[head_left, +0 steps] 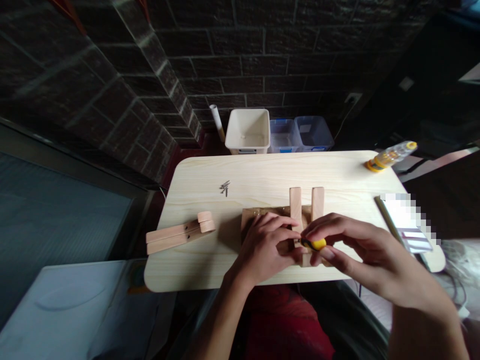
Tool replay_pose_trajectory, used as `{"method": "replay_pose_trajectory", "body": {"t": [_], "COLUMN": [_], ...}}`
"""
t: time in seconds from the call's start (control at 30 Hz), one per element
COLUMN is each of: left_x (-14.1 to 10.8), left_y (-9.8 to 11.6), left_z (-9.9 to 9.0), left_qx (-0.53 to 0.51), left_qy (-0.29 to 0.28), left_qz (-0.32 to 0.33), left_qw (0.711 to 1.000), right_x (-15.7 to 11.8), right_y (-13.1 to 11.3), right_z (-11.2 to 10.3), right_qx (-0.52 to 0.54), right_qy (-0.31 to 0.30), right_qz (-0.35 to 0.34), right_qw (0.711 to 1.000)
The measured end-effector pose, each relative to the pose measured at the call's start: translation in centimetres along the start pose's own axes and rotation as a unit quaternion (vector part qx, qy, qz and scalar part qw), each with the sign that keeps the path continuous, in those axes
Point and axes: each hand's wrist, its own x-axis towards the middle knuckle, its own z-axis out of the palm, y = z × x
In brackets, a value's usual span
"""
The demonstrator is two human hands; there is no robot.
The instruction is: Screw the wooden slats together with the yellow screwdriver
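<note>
My right hand (360,250) pinches the short yellow-and-black handle of a screwdriver (318,244) between thumb and fingers. The screwdriver's tip points left, at a pale wooden slat (296,205). My left hand (264,245) is closed on that slat, with thumb and forefinger on either side of the tip. Below both hands sits a brown box-like block (248,216), mostly covered by my left hand. A second wooden slat (318,201) stands parallel to the first, to its right. Whether a screw is at the tip is too small to tell.
Several loose screws (225,187) lie on the pale table (258,172). Two joined wooden pieces (176,236) with round ends lie at left. A clear bottle-shaped case with yellow ends (392,156) stands at the back right. Bins (247,130) are behind the table; a blurred-out device (405,220) lies right.
</note>
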Motion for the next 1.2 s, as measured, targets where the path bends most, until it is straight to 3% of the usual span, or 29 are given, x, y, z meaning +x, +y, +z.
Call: {"method": "replay_pose_trajectory", "body": {"t": [0.57, 0.87, 1.2], "left_x": [0.09, -0.02, 0.08], "left_y": [0.12, 0.05, 0.15], "left_z": [-0.24, -0.25, -0.19], "left_qx": [-0.014, -0.007, -0.014], "left_qy": [0.001, 0.002, 0.002], "left_qz": [-0.001, 0.004, -0.002], "left_qw": [1.000, 1.000, 1.000], "right_x": [0.11, -0.49, -0.34], "right_y": [0.87, 0.65, 0.01], "right_z": [-0.40, -0.70, -0.75], "right_qx": [-0.035, 0.012, -0.102], "right_qy": [0.007, -0.015, 0.023], "right_qz": [-0.049, -0.012, -0.018], "right_qw": [0.998, 1.000, 0.994]}}
